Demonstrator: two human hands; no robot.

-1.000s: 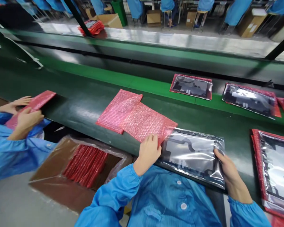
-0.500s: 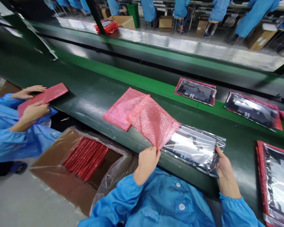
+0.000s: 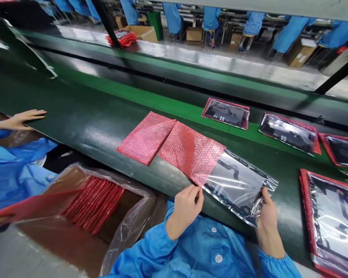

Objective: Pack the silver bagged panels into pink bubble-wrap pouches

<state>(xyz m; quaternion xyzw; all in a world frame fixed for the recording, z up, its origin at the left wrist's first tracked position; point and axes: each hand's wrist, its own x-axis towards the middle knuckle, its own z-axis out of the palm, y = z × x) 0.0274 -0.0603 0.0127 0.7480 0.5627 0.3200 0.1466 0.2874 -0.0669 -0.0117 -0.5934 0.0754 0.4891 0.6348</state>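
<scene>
Where the long green belt (image 3: 84,112) runs off to the left and right, both its ends are cut off. At the left edge a co-worker (image 3: 17,170) in blue is partly out of sight, with one flat hand (image 3: 20,119) at the belt's near edge. Below the belt is a big cardboard box (image 3: 75,247), and a blurry red sheet (image 3: 40,204) hides part of it. Red bubble packs (image 3: 92,204) stand in a row inside, too tight to count.

At the right edge, a pile of wrapped panels (image 3: 333,216) is cut off too. The flat panel in clear plastic (image 3: 234,185) lies between the person's two hands, tilted down to the right. Shine hides bits of its gray and black top. Its left end goes under a pink bubble bag (image 3: 191,150), and how far in is hard to tell. Another pink bag (image 3: 146,137) lies flat just to the left. Three smaller-looking packs (image 3: 226,113) sit along the far side, the last one cut off.

The right hand (image 3: 268,222) grips the panel's right end, thumb on top, fingers hidden beneath. The left hand (image 3: 185,210) is curled, its thumb and fingertip pinching the bag's near corner.
</scene>
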